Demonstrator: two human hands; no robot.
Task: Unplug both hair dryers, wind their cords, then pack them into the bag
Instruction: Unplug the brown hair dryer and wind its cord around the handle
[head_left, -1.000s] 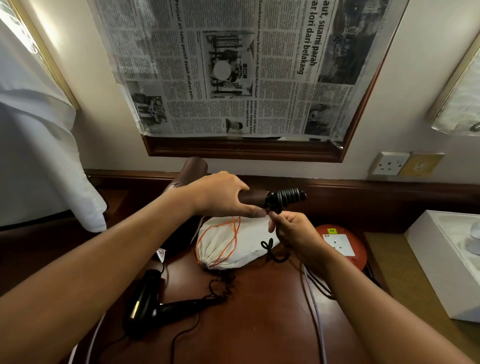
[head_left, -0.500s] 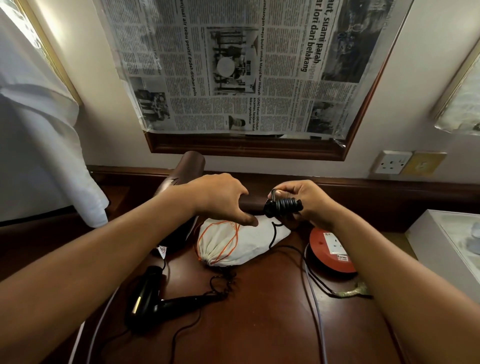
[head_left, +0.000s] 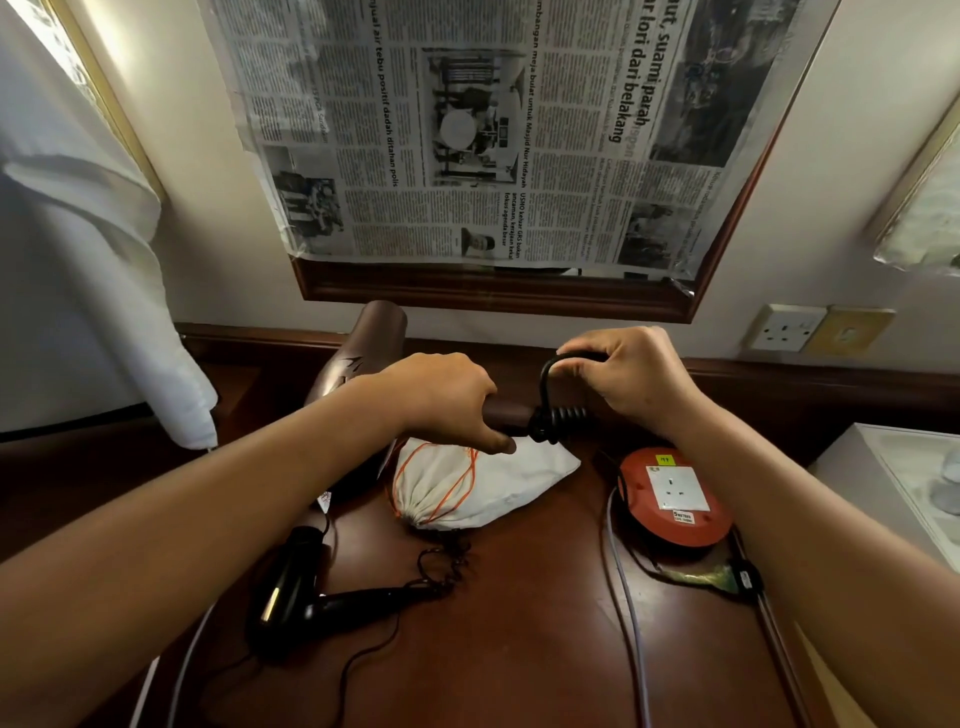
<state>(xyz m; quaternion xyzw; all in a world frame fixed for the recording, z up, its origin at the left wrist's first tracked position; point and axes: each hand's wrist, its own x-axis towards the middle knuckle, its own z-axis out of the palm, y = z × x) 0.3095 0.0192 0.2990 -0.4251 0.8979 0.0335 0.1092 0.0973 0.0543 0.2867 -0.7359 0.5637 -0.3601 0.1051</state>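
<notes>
A dark wooden desk (head_left: 519, 649) carries everything. The brown hair dryer (head_left: 374, 338) is held above it, its handle gripped in the curled left hand (head_left: 441, 400). The white drawstring bag (head_left: 478, 483) lies just beneath. A black hair dryer (head_left: 296, 587) lies on the desk near the left forearm. The right hand (head_left: 631, 379) pinches the black cord (head_left: 550, 395), already coiled round the handle's end.
</notes>
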